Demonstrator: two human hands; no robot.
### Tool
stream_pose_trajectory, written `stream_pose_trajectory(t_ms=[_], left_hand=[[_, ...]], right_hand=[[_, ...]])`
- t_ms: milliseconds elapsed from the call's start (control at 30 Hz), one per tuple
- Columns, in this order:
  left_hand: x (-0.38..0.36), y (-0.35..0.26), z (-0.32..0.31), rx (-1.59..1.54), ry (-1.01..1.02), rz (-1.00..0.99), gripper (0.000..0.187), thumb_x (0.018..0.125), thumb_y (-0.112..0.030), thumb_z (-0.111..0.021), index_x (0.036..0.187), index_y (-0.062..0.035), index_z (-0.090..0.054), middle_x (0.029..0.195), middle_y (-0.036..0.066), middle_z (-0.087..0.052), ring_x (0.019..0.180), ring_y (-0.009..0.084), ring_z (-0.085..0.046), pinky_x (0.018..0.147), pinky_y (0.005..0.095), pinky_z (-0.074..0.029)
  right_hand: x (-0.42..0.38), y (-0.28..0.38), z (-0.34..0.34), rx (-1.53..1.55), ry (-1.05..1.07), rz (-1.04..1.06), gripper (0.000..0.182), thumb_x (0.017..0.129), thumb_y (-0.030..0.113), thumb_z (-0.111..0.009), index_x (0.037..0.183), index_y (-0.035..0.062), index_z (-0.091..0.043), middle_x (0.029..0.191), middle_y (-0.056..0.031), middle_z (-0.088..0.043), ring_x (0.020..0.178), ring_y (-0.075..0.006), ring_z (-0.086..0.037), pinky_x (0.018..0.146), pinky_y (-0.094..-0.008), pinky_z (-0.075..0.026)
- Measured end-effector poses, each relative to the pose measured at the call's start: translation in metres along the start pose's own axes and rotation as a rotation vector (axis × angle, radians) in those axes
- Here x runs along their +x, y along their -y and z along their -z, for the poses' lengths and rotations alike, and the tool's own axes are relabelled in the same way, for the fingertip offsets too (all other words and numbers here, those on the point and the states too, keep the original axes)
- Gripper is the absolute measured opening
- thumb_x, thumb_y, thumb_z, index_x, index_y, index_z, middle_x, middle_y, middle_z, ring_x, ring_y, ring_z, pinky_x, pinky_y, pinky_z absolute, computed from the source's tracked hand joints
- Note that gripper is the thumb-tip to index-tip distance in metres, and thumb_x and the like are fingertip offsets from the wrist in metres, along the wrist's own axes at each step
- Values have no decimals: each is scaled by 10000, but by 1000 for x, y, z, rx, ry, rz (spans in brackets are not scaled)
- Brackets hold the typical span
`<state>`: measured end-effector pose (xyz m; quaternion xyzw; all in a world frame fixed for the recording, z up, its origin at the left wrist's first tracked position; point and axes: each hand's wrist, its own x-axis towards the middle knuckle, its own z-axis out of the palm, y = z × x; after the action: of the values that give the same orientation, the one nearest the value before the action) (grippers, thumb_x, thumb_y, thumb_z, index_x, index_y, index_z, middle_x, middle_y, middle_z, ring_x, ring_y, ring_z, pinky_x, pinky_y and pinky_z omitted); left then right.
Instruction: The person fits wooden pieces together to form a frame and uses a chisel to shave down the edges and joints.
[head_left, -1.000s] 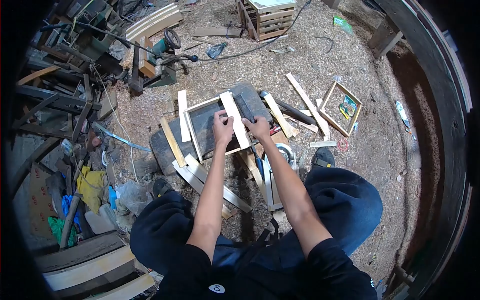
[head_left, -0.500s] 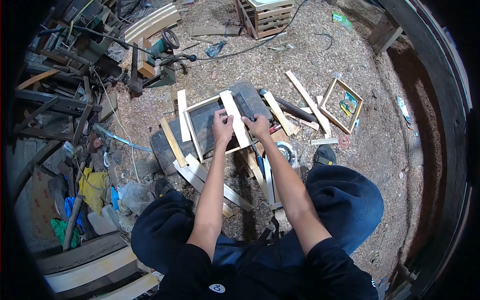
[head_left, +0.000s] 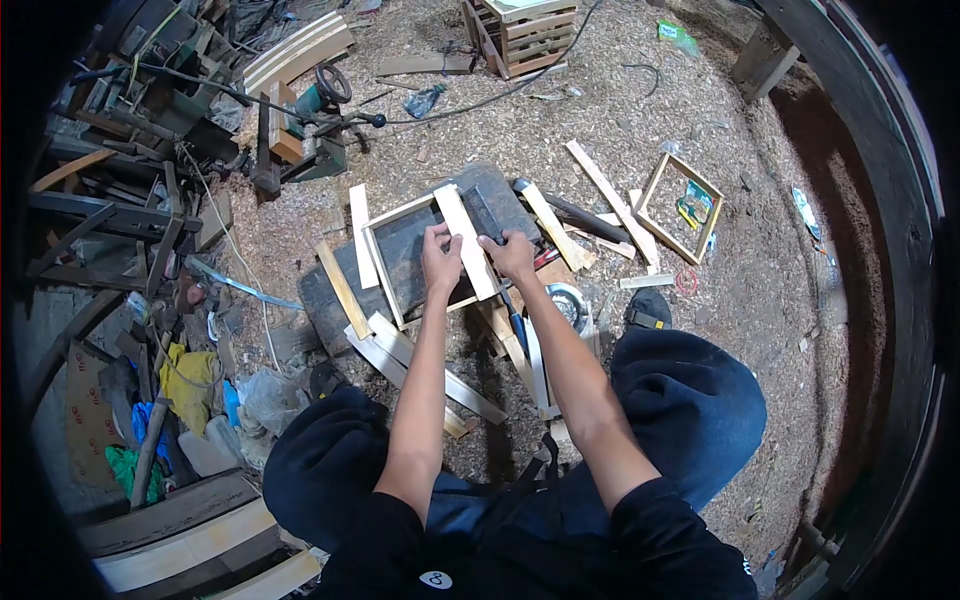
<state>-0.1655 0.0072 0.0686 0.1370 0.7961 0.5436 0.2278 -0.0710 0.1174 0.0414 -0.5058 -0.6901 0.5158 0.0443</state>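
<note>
A pale wooden slat (head_left: pixel 465 238) lies across a thin rectangular wooden frame (head_left: pixel 382 268), near the frame's right end. My left hand (head_left: pixel 440 262) grips the slat's left edge, thumb on top. On the opposite edge, my right hand (head_left: pixel 513 256) is closed with its thumb against the slat; its fingertips are partly hidden. The frame rests on a dark, worn board (head_left: pixel 335 290). Loose pale strips lie beside it, one strip (head_left: pixel 363 235) to the left and another strip (head_left: pixel 556 225) to the right.
A blue-handled tool (head_left: pixel 519 328) and a roll of tape (head_left: pixel 568 305) lie near my right forearm. Another wooden frame (head_left: pixel 650 190) sits at the right on shavings. A slatted crate (head_left: pixel 535 45) stands at the back. Machinery and scrap wood (head_left: pixel 110 210) crowd the left.
The whole view has shifted slightly. Both hands stay at the slat, which keeps nearly the same place across the frame, with perhaps a very small adjustment.
</note>
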Motion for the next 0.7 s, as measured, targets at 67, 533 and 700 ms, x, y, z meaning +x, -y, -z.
stream_pose_trajectory(t_ms=[67, 533, 700], left_hand=[[-3, -7, 0, -3, 11, 32, 318, 887, -100, -637, 1172, -40, -513, 1006, 165, -670, 700, 197, -664, 523, 311, -516], [2, 7, -1, 31, -22, 11, 314, 889, -126, -644, 1166, -35, -528, 995, 165, -685, 833, 232, -669, 719, 361, -525], [-3, -3, -1, 69, 7, 16, 320, 914, -140, -623, 1193, -46, -499, 1015, 142, -672, 792, 196, -658, 615, 323, -541]], right_hand=[[-1, 2, 2, 2, 15, -1, 689, 718, 455, -799, 1152, -55, -639, 1098, -270, -655, 1052, -373, -641, 919, -407, -497], [5, -9, -9, -19, -85, 97, 584, 725, 498, -783, 880, -57, -691, 820, -256, -686, 801, -354, -694, 727, -412, -530], [0, 0, 0, 1, 14, -18, 693, 722, 471, -782, 1167, -40, -640, 1121, -266, -649, 1074, -367, -631, 939, -405, -488]])
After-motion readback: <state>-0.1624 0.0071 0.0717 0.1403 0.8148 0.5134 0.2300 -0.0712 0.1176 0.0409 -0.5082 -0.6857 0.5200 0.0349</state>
